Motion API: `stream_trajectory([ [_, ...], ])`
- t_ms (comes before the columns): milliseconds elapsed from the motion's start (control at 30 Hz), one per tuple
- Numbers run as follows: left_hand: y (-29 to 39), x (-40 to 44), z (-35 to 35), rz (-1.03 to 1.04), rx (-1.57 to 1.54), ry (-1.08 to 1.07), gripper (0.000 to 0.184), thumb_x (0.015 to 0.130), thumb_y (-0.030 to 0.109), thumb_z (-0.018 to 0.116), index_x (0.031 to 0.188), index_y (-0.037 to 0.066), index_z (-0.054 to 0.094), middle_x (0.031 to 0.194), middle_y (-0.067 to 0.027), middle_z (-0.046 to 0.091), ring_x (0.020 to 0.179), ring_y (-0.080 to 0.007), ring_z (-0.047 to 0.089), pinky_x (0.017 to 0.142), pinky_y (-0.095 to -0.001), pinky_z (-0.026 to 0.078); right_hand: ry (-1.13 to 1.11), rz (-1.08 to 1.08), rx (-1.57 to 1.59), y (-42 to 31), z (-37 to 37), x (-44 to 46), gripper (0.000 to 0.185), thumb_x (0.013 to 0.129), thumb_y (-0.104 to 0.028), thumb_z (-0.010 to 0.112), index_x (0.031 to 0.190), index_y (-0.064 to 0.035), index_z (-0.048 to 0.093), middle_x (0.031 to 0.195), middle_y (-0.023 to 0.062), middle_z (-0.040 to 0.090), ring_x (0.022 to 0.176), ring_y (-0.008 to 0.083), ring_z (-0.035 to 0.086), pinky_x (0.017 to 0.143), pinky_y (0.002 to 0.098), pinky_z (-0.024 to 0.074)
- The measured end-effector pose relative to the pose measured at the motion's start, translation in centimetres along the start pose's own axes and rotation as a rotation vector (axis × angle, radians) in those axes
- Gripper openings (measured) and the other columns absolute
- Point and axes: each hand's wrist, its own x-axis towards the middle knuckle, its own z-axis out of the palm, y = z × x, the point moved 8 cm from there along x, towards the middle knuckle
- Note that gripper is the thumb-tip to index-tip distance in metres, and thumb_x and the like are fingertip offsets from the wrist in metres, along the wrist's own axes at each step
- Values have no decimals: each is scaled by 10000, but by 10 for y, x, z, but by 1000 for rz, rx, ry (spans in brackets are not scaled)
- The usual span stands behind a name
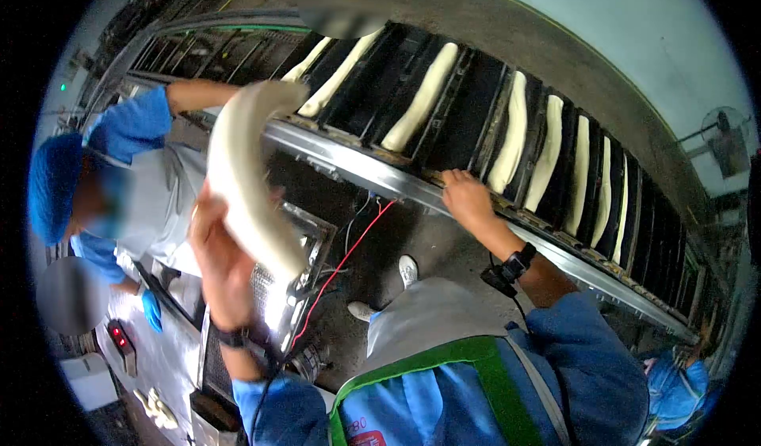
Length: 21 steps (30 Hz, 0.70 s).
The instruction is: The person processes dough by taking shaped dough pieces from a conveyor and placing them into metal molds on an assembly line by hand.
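Observation:
My left hand (218,248) is closed around a long, pale roll of dough (242,176), raised at the left and slightly blurred. The roll curves and hangs over both sides of the hand. My right hand (468,199) rests at the near edge of a row of dark, long trays (468,113), its fingers bent over the rim, with no dough in them. Several pale dough strips lie lengthwise in the trays, one (510,133) just above my right hand and another (422,97) to its upper left.
A metal rail (349,160) runs along the trays. At the left, a co-worker (151,184) in blue stands by a metal table (151,367) with a red-lit display (119,336) and dough pieces (156,409). A red cable (337,270) hangs below the rail. Another person (676,390) is at the lower right.

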Motion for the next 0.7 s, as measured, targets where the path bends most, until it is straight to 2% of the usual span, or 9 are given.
stream_trajectory([
  [33, -9, 27, 33, -38, -51, -119, 485, 692, 107, 456, 1153, -16, 372, 1021, -158, 511, 881, -249, 539, 783, -381, 459, 61, -24, -12, -2, 1, 0, 158, 713, -108, 442, 834, -30, 508, 808, 109, 562, 807, 240, 553, 638, 349, 469],
  [67, -30, 50, 60, -281, -278, -176, 497, 686, 103, 459, 1160, -15, 369, 1022, -156, 510, 857, -248, 544, 773, -363, 463, 122, -47, -25, -5, 2, -1, 160, 714, -111, 441, 837, -33, 509, 807, 103, 563, 807, 239, 552, 636, 349, 469],
  [133, -69, 74, 117, -398, -312, -373, 517, 677, 111, 473, 1171, -7, 371, 991, -145, 517, 823, -229, 540, 746, -320, 457, 28, 23, -7, -8, -1, 3, 156, 706, -101, 448, 833, -33, 509, 811, 98, 558, 800, 232, 549, 631, 337, 468],
  [267, -189, 82, 154, -526, 143, -390, 520, 669, 127, 525, 1153, -11, 392, 947, -135, 503, 873, -207, 497, 753, -304, 419, 143, -24, 28, -19, -13, 5, 160, 694, -81, 456, 836, -27, 506, 794, 79, 532, 773, 210, 538, 628, 324, 461],
  [333, -231, 77, 151, -204, 685, -714, 477, 678, 139, 554, 1113, -15, 435, 963, -176, 497, 896, -250, 496, 774, -322, 412, 18, -17, 85, -23, -4, 7, 262, 660, -79, 534, 902, -5, 468, 796, 97, 492, 809, 233, 507, 667, 336, 445],
  [367, -250, 80, 136, 125, 784, -584, 418, 682, 156, 565, 1061, -1, 488, 950, -221, 494, 903, -304, 494, 767, -343, 410, 55, -17, 98, -25, -2, 6, 269, 656, -91, 542, 901, -7, 468, 780, 90, 481, 803, 228, 499, 671, 327, 441],
  [400, -228, 79, 139, 263, 937, -545, 370, 686, 148, 555, 1031, 24, 511, 884, -196, 533, 849, -320, 519, 734, -355, 421, 54, -7, 98, -24, -3, 9, 269, 656, -91, 542, 901, -7, 468, 780, 90, 481, 803, 228, 499, 671, 327, 441],
  [500, -219, 75, 146, -62, 994, -740, 262, 700, 107, 514, 959, 93, 553, 755, -122, 584, 753, -288, 562, 675, -373, 441, 122, -46, 110, -32, -13, 9, 311, 634, -105, 557, 916, -3, 476, 795, 77, 485, 786, 216, 493, 675, 308, 435],
  [700, -236, 73, 165, 142, 1325, -914, 280, 684, 74, 549, 963, 86, 543, 792, -147, 585, 756, -317, 556, 643, -393, 440, 104, -44, 89, -43, -2, 19, 323, 649, -78, 503, 958, 12, 478, 842, 87, 513, 823, 217, 500, 675, 308, 435],
])
